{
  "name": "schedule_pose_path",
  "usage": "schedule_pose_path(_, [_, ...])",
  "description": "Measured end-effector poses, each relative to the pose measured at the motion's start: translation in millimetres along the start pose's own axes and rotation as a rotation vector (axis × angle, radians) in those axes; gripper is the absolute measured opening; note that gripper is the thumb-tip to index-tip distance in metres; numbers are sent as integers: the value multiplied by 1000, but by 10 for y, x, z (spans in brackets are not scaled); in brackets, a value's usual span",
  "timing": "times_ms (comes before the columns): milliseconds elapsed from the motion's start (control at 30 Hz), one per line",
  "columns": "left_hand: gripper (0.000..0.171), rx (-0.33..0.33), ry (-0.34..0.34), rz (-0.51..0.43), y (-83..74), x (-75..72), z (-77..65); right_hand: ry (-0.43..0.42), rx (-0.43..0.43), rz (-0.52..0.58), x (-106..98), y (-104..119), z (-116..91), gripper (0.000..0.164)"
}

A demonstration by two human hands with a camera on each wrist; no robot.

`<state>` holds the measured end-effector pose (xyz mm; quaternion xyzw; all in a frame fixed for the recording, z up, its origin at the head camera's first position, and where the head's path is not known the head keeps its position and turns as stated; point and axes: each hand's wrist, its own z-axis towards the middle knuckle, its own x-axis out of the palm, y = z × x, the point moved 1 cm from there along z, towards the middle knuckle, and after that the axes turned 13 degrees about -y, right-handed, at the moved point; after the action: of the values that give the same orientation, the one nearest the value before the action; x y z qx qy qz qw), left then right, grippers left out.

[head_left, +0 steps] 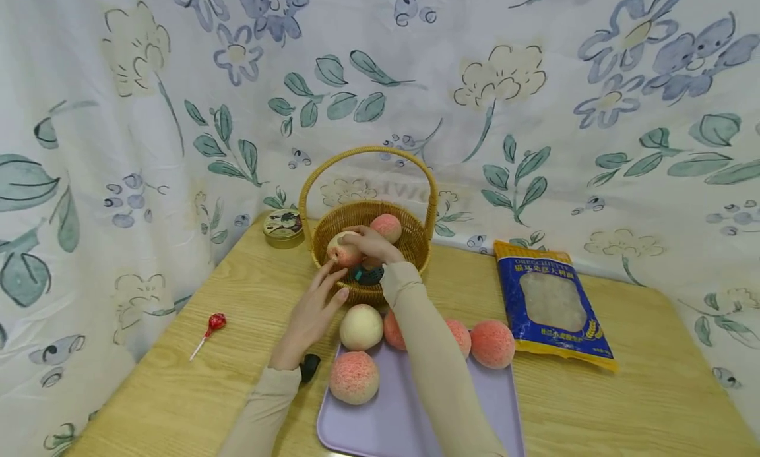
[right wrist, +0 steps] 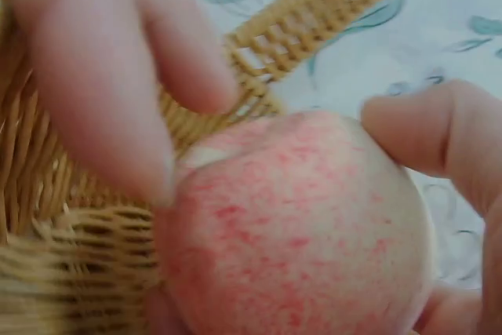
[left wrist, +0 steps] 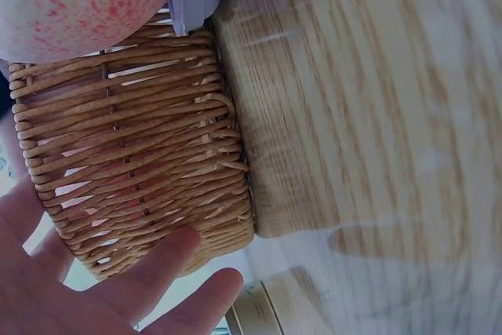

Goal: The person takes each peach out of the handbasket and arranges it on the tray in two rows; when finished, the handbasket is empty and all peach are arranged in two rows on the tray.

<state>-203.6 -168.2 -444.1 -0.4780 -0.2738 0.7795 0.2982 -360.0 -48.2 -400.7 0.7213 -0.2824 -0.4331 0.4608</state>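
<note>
A pale peach with a pink blush (head_left: pixel 343 249) is in my right hand (head_left: pixel 375 244), over the front left of the wicker basket (head_left: pixel 432 210). Close up in the right wrist view, fingers and a thumb surround the peach (right wrist: pixel 298 233). My left hand (head_left: pixel 309 322) reaches to the basket's front rim, its fingertips right at the underside of that peach. Its fingers (left wrist: pixel 149 276) spread along the woven side in the left wrist view. Inside the basket lie another pink peach (head_left: pixel 386 227) and a dark teal object (head_left: pixel 368 275), partly hidden by my right hand.
A lilac tray (head_left: pixel 394 414) holds several peaches, among them a pale one (head_left: pixel 361 327) and a pink one (head_left: pixel 493 343). To the right lies a blue and yellow pasta bag (head_left: pixel 552 302). A round tin (head_left: pixel 283 228) stands left of the basket, a red lollipop (head_left: pixel 216 322) nearer. A black object (head_left: pixel 309 368) shows beside my left wrist.
</note>
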Motion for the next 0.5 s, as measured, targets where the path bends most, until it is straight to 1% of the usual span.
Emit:
schedule_pose_path(67, [51, 3, -1, -4, 7, 3, 3, -14, -7, 71, -77, 2, -55, 55])
schedule_pose_path(167, [51, 3, 5, 6, 16, -5, 18, -33, -66, 95, -196, 17, -142, 53])
schedule_pose_path(300, [52, 8, 14, 17, 28, 11, 36, -81, -174, 80, -349, 49, -341, 49])
schedule_pose_path(400, [53, 4, 19, 15, 36, 30, 34, -98, -248, 66, -446, 56, -526, 48])
schedule_pose_path(500, [53, 2, 15, 10, 40, 47, 23, -118, -296, 25, -527, 43, -753, 50])
